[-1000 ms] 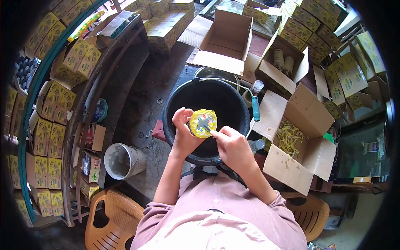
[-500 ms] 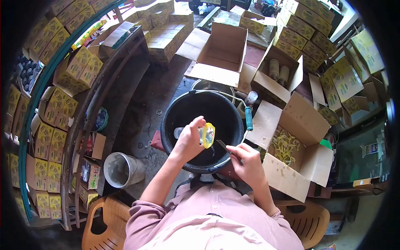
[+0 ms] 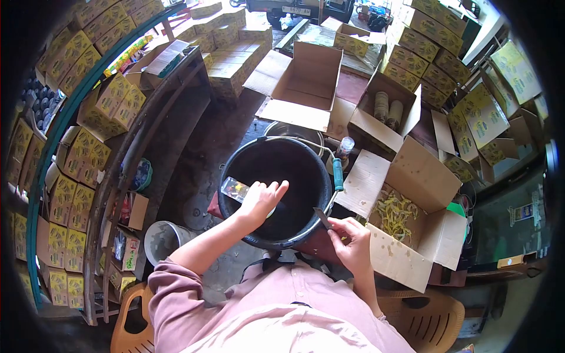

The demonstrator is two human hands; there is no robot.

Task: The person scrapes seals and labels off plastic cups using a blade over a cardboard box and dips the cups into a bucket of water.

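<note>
My left hand (image 3: 258, 203) is wrapped round a clear plastic cup (image 3: 234, 189) and holds it tipped on its side over the black bucket (image 3: 271, 141). The cup's yellow-rimmed end is mostly hidden behind my fingers. In my right hand (image 3: 352, 238) is a small dark blade (image 3: 322, 217), pinched between thumb and fingers just off the bucket's right rim. The bucket's white wire handle with a green grip (image 3: 338, 175) leans over its right side.
An open carton (image 3: 406, 259) with yellow strips (image 3: 395, 215) stands at the right. Behind it are a carton with stacked cups (image 3: 388, 110) and a clear bottle (image 3: 345, 145). A grey pail (image 3: 163, 242) is at the left, near shelves of yellow boxes (image 3: 76, 197).
My left hand has turned the cup from upright to sideways, its base now pointing left. My right hand has drawn the blade away from the cup to the right and lower.
</note>
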